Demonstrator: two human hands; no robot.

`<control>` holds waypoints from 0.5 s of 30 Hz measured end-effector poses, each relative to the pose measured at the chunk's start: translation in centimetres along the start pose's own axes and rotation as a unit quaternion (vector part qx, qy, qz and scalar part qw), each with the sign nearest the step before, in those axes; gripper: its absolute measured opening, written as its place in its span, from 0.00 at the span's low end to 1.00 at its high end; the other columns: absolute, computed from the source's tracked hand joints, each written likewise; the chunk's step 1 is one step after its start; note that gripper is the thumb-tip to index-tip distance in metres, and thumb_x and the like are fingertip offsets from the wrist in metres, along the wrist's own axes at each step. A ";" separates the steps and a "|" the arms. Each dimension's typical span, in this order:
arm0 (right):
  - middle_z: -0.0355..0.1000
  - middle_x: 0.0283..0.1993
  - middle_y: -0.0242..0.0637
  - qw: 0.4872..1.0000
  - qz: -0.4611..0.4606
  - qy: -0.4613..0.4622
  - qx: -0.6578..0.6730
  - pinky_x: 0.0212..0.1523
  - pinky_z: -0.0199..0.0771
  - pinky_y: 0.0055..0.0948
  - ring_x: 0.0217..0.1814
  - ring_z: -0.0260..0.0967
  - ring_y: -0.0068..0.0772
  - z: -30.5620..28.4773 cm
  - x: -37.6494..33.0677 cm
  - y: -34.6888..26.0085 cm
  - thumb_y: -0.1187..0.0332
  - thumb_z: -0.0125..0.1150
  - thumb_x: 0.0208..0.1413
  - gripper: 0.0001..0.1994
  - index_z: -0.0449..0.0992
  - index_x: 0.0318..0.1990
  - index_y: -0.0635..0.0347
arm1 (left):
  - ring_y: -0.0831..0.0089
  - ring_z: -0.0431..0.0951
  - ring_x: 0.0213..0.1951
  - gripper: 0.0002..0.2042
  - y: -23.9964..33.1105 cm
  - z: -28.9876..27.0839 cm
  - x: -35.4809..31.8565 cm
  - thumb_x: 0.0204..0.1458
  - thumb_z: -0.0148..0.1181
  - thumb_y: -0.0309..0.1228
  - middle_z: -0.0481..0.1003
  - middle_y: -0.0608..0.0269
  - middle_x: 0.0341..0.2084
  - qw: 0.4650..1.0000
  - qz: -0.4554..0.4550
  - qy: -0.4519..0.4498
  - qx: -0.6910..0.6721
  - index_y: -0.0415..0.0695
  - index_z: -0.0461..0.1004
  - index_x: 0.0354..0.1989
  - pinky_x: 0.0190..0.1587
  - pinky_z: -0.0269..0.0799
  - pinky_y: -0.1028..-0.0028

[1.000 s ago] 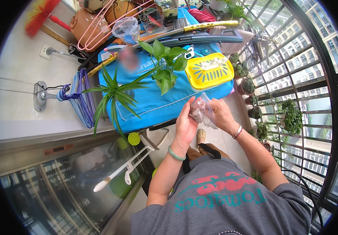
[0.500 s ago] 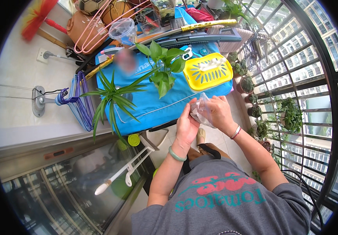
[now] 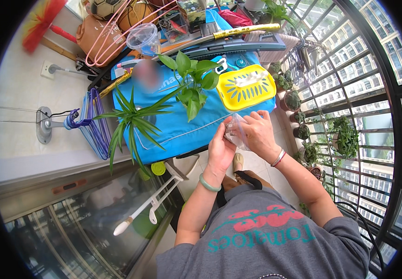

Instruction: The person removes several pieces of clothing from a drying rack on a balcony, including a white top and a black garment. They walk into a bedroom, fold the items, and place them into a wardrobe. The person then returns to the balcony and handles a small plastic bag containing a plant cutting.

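In front of my body, a small clear plastic bag is held between both hands. My left hand, with a pale green bangle at its wrist, grips the bag's lower left side between thumb and fingers. On the bag's right side, my right hand has its fingers curled in at the mouth; whether they pinch the film or something inside is hidden. Small pale contents show through the plastic but are too small to name. Just beyond the hands, a yellow slotted basket holds a white bundle on the blue fabric cover.
Left of the basket stand a broad-leaved plant and a spiky-leaved plant. Behind them lie a grey-blue bar, a clear tub and balls. Hangers hang at the left; a barred window with potted plants borders the right.
My right hand's fingers have shifted slightly and curled more at the bag's mouth, and the bag has tilted a little. My left hand keeps its grip.
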State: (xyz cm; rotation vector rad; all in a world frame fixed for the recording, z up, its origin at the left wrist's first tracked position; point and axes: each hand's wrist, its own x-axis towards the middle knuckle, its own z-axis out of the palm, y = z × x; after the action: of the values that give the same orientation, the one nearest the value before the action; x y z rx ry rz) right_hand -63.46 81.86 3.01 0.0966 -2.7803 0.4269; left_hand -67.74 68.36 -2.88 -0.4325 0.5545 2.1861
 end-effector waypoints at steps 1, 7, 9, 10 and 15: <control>0.67 0.25 0.27 1.000 0.003 -0.002 -0.003 0.44 0.62 0.37 0.32 0.65 0.31 0.0 0.0 0.1 0.63 0.66 0.46 0.05 0.78 0.31 0.47 | 0.67 0.70 0.57 0.18 0.0 0.1 0.0 0.68 0.35 0.37 0.70 0.57 0.57 1.000 0.000 0.011 0.002 0.42 0.66 0.58 0.61 0.66 0.66; 0.69 0.27 0.27 1.000 0.000 -0.009 0.023 0.45 0.62 0.37 0.33 0.65 0.31 0.0 -0.1 0.1 0.63 0.67 0.45 0.07 0.79 0.32 0.49 | 0.68 0.71 0.56 0.18 0.2 0.3 0.1 0.68 0.35 0.37 0.70 0.59 0.56 1.000 -0.008 0.002 -0.001 0.43 0.66 0.58 0.61 0.67 0.66; 0.70 0.29 0.26 1.000 -0.003 -0.003 0.018 0.46 0.62 0.36 0.33 0.65 0.30 -0.2 0.1 0.0 0.63 0.67 0.44 0.07 0.79 0.33 0.50 | 0.69 0.72 0.55 0.17 0.3 0.5 0.0 0.68 0.35 0.36 0.71 0.60 0.54 1.000 -0.007 0.005 -0.002 0.43 0.66 0.58 0.60 0.67 0.66; 0.70 0.30 0.26 1.000 -0.004 0.001 0.015 0.46 0.62 0.36 0.34 0.66 0.30 -0.3 0.2 -0.1 0.63 0.67 0.44 0.08 0.79 0.33 0.50 | 0.70 0.72 0.54 0.17 0.3 0.9 -0.1 0.68 0.35 0.36 0.72 0.61 0.53 1.000 -0.005 0.007 -0.003 0.43 0.66 0.58 0.59 0.68 0.67; 0.74 0.36 0.26 1.000 -0.013 0.005 -0.014 0.48 0.62 0.36 0.35 0.66 0.29 -0.4 0.5 -0.4 0.64 0.67 0.44 0.08 0.79 0.32 0.52 | 0.71 0.73 0.53 0.16 0.4 1.1 -0.2 0.68 0.37 0.36 0.72 0.63 0.52 1.000 -0.008 0.012 -0.020 0.44 0.67 0.57 0.58 0.69 0.68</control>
State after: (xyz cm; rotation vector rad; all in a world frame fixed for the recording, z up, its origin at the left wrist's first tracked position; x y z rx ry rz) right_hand -63.81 81.55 3.65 0.1232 -2.7716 0.3815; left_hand -68.11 68.59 -1.74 -0.4833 0.5194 2.1822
